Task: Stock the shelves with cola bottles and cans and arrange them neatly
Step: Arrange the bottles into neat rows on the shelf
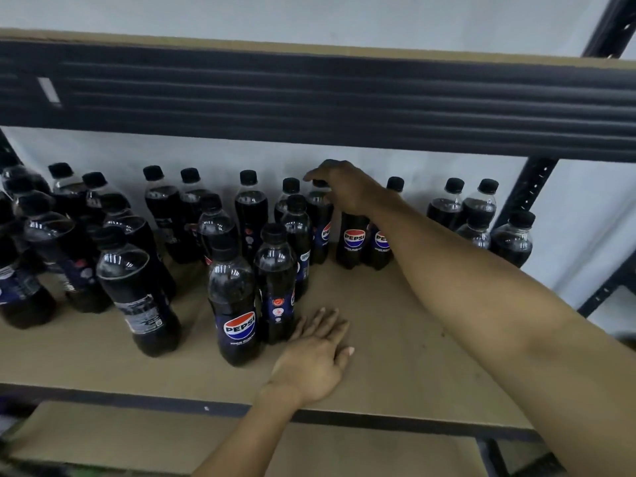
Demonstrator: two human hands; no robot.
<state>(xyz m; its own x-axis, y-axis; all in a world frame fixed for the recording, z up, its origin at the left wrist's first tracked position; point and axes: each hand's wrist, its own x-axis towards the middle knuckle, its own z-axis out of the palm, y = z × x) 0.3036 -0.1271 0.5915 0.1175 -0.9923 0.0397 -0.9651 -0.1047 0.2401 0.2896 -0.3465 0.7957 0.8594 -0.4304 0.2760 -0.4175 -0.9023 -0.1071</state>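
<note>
Stockroom or shop storage area. A boltless rack stands against a plain white wall [309,15]. Its dark steel upright post with punched slots [537,187] carries a dark ribbed steel beam [344,105] and a brown fibreboard shelf deck [395,321], with a second brown deck [172,438] on the level below. Many identical black-capped clear plastic cola bottles [237,304] with blue, red and white Pepsi labels stand upright on the deck in loose rows, as goods held in bulk.

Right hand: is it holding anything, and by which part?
The right hand grips the top of a dark plastic Pepsi bottle, fingers curled over it; the left hand holds nothing.
</note>
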